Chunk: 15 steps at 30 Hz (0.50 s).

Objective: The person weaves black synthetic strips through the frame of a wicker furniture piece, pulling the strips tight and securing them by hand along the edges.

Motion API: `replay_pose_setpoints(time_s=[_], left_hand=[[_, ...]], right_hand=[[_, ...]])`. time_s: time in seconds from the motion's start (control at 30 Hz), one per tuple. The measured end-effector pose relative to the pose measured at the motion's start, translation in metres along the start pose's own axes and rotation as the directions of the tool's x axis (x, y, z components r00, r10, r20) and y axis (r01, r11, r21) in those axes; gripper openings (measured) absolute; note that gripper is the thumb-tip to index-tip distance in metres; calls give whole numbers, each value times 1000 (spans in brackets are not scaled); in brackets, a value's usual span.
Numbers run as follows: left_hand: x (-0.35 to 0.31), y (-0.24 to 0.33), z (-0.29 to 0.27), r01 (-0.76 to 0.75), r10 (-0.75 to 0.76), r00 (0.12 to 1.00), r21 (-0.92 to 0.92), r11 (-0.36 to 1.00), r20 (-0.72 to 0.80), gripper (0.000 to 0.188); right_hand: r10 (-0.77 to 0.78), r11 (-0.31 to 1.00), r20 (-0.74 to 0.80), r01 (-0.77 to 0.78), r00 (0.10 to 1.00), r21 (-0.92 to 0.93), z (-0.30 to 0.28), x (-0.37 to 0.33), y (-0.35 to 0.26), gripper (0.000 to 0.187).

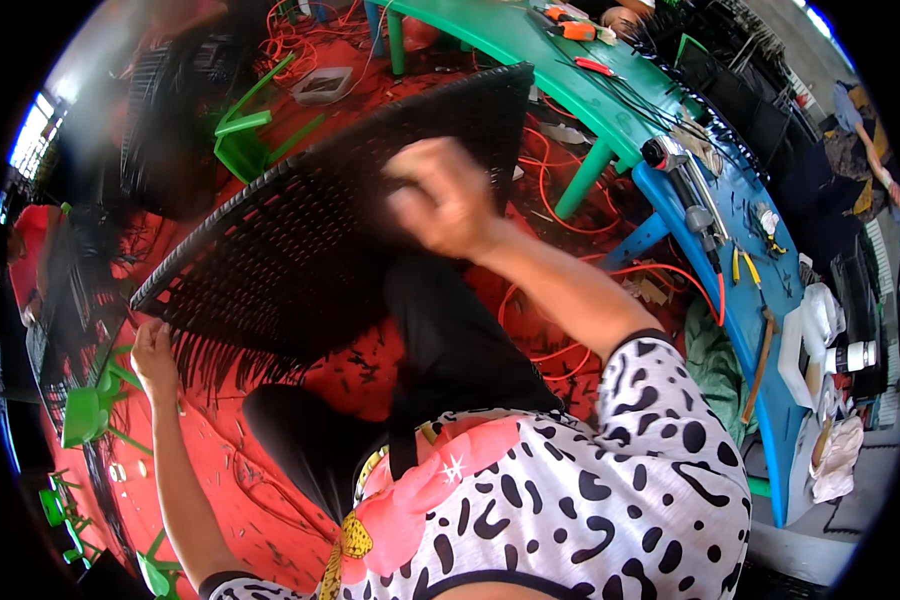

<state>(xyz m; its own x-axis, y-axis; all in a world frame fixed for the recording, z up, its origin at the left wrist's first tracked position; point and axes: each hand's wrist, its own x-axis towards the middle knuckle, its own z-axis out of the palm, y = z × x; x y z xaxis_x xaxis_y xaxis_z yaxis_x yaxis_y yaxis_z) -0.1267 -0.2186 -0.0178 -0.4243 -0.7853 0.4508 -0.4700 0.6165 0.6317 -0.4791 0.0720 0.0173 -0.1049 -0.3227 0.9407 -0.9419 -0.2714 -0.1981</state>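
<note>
In the head view, a black woven panel stands tilted before the seated person, over the legs, with loose strands fringing its lower edge. The left hand is at the panel's lower left corner, fingers drawn together, though I cannot tell whether they pinch a strand. The right hand is blurred before the panel's upper right part, fingers curled; what it grips, if anything, cannot be told. The step in hand looks like working strands into the weave; the next move would seem to call for a steady panel and one strand kept apart from its neighbours. Around it, a green stool lies beyond the panel, and a blue counter at right carries pliers and a hammer. The fringe, dense and overlapping, could snag; a red hose hangs beside the counter, and scraps litter the red floor.
</note>
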Motion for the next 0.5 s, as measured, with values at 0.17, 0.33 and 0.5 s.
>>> replay_pose_setpoints(time_s=[0.17, 0.33, 0.5], left_hand=[[27, 22, 2, -187, 159, 973, 163, 969, 170, 21], [41, -15, -6, -74, 12, 970, 248, 966, 245, 20], [36, 33, -10, -165, 52, 963, 427, 889, 264, 18]], right_hand=[[624, 746, -307, -665, 718, -40, -100, -28, 120, 40], [795, 602, -167, -791, 583, 103, -103, -41, 209, 83], [776, 626, -30, -761, 631, 170, -84, -14, 208, 92]])
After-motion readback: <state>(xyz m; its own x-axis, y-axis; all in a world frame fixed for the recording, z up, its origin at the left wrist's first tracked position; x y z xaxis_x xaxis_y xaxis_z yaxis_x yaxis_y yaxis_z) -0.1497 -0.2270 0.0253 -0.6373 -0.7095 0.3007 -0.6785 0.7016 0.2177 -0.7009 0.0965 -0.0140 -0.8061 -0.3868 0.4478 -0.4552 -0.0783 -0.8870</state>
